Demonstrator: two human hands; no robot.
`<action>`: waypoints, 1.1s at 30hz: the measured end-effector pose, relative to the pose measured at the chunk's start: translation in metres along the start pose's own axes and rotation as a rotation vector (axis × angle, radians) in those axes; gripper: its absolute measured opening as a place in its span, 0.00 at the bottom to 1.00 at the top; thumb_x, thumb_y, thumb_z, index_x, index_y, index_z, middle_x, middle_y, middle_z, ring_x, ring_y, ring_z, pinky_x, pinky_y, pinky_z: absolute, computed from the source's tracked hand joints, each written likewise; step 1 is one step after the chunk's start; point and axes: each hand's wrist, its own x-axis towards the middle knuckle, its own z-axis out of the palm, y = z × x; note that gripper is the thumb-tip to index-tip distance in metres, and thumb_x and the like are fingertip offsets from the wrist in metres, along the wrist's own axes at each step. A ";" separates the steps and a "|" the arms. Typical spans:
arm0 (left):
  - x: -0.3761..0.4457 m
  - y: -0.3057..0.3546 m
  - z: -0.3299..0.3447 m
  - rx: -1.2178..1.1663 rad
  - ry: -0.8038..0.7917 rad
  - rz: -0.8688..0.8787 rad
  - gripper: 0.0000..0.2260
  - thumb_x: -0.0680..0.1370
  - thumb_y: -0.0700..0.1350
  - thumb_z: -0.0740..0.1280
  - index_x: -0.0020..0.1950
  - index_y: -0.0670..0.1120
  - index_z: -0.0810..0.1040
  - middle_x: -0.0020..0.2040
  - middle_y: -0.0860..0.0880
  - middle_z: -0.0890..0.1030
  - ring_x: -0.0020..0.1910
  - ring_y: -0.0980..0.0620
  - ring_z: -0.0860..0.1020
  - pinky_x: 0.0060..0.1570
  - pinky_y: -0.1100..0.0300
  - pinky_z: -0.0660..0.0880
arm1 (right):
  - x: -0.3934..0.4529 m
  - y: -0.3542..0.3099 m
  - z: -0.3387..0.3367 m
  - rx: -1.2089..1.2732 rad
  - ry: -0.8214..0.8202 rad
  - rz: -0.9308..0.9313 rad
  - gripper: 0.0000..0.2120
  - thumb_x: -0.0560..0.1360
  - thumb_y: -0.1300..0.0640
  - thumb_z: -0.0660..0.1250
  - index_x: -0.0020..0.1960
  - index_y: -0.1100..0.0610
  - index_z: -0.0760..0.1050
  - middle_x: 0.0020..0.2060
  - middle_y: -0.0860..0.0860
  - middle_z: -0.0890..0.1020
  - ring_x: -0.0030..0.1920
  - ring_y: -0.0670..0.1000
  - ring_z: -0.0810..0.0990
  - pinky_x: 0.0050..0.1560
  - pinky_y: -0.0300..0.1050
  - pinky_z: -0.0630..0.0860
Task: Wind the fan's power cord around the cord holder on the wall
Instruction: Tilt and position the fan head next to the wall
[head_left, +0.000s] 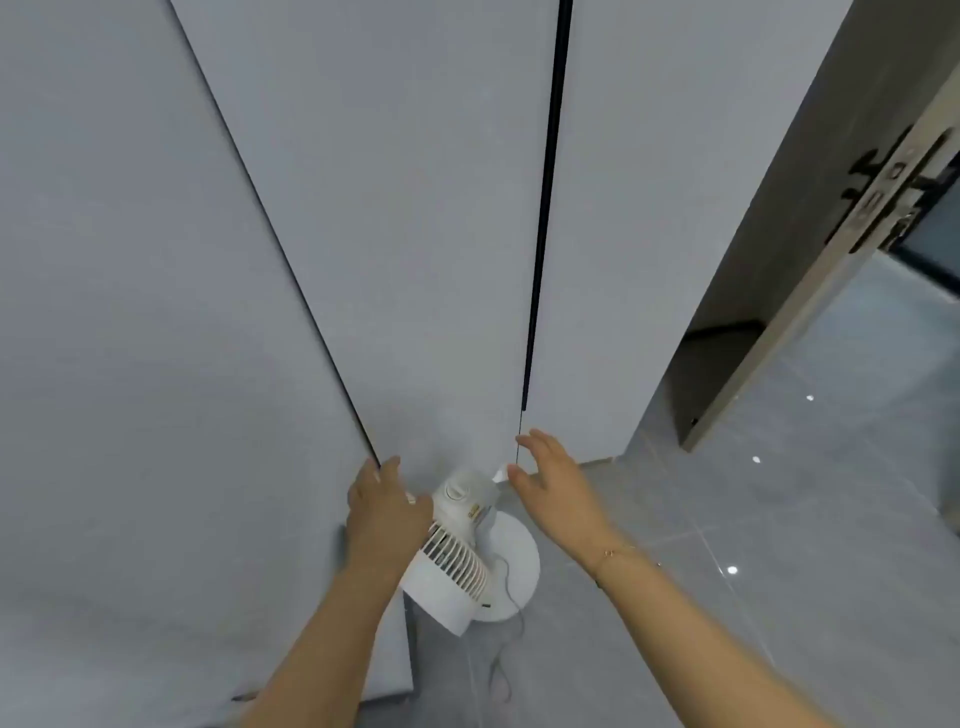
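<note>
A white standing fan (457, 551) stands on its round base (514, 566) against the grey wall panels, seen from above. Its thin grey power cord (506, 587) runs off the base and trails loosely down over the floor tiles. My left hand (384, 509) rests on the left side of the fan's head, fingers against the wall. My right hand (550, 483) hovers just right of the fan's motor housing, fingers spread, holding nothing. No cord holder is visible on the wall.
Tall grey wall panels (363, 234) with dark vertical seams fill the left and middle. At the right stands an open door (810, 291) with a black handle and lock plate (883, 202). Glossy grey floor tiles (779, 545) stretch to the right.
</note>
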 end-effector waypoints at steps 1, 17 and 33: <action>0.003 -0.006 0.011 0.039 0.004 -0.068 0.30 0.78 0.49 0.62 0.77 0.47 0.56 0.78 0.43 0.51 0.77 0.42 0.51 0.73 0.48 0.55 | 0.004 0.010 0.010 0.029 -0.020 0.034 0.22 0.81 0.53 0.57 0.74 0.55 0.62 0.75 0.50 0.60 0.73 0.49 0.62 0.70 0.40 0.59; 0.041 -0.072 0.133 0.169 0.221 -0.140 0.43 0.69 0.65 0.65 0.76 0.50 0.52 0.78 0.46 0.50 0.76 0.38 0.46 0.70 0.45 0.61 | 0.093 0.153 0.176 0.191 -0.101 0.279 0.40 0.67 0.66 0.73 0.73 0.57 0.58 0.67 0.55 0.69 0.66 0.56 0.71 0.55 0.40 0.68; 0.041 -0.081 0.151 0.335 0.342 0.035 0.44 0.63 0.69 0.65 0.74 0.55 0.56 0.77 0.52 0.56 0.75 0.40 0.53 0.65 0.44 0.64 | 0.131 0.215 0.248 0.312 0.154 0.096 0.29 0.62 0.52 0.77 0.57 0.52 0.67 0.53 0.51 0.77 0.49 0.50 0.78 0.45 0.42 0.73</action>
